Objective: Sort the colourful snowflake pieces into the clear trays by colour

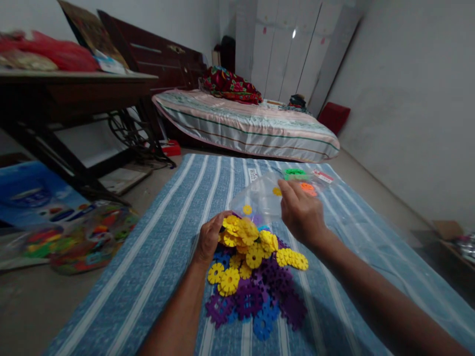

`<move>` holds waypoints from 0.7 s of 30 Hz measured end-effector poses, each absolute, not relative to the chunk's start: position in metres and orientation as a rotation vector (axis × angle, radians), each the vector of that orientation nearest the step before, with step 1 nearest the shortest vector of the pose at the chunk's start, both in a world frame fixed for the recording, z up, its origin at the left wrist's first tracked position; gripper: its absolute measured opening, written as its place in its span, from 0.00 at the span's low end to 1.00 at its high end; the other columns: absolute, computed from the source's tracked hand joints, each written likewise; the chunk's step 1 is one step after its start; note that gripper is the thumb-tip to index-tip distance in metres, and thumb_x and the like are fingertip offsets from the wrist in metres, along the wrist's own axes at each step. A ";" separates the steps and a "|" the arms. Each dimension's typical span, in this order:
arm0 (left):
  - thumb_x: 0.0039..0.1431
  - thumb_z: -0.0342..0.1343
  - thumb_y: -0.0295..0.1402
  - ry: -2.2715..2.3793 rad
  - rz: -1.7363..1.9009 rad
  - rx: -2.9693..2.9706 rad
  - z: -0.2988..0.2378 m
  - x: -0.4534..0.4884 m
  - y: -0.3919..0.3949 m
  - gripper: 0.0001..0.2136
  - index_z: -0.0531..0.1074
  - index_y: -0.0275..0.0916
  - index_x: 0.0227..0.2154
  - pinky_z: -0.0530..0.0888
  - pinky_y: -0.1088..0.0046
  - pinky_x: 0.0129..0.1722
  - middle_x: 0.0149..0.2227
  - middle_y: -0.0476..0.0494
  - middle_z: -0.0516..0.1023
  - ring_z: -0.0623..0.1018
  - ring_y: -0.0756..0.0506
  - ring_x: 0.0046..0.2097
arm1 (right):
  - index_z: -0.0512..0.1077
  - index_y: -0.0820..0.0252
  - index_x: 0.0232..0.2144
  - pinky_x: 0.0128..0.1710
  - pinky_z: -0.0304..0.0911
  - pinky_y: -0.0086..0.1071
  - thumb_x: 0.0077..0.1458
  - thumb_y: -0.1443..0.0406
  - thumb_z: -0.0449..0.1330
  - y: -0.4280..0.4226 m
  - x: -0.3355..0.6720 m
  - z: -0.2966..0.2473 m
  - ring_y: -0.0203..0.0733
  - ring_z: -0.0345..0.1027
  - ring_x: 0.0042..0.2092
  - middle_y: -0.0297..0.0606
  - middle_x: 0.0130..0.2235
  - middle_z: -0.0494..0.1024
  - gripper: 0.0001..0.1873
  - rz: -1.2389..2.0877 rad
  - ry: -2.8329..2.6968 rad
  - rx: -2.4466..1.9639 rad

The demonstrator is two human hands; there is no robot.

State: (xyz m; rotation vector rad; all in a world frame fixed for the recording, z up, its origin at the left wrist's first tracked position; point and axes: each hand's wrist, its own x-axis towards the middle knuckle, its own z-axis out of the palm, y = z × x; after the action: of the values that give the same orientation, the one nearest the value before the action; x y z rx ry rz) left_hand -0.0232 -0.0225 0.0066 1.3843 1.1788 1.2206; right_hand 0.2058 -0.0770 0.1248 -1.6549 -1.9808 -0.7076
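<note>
A clear plastic bag (260,198) lies tilted over the cloth, with a few yellow pieces still inside. My right hand (302,212) is closed in a fist on its far part. At the bag's near end, my left hand (211,238) curls its fingers around the edge, beside a heap of yellow snowflake-shaped building discs (245,235). Part of the left fingertips is hidden by the discs. Under and in front of the yellow heap lie purple gear-edged pieces (250,299) and blue discs (263,324). Green pieces (295,173) and orange pieces (307,188) show beyond my right hand.
A blue striped cloth (148,257) covers the surface. Beyond it stands a bed (241,123); a sewing-machine table (74,81) is at left. Bags of colourful pieces (96,242) sit on the floor at left. An open cardboard box (449,230) is at right.
</note>
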 end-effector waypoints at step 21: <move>0.53 0.56 0.57 1.426 1.246 1.601 0.006 -0.021 -0.017 0.24 0.82 0.41 0.37 0.73 0.61 0.58 0.46 0.39 0.85 0.80 0.36 0.52 | 0.75 0.62 0.49 0.34 0.65 0.28 0.63 0.72 0.47 -0.068 0.257 0.098 0.41 0.74 0.38 0.45 0.41 0.81 0.19 -0.554 -1.839 -1.743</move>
State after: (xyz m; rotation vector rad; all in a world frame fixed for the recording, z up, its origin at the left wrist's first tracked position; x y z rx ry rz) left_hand -0.0211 -0.0166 0.0062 1.6013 1.4261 1.2463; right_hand 0.2572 -0.0684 0.0981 -1.7431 -1.8387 -0.5537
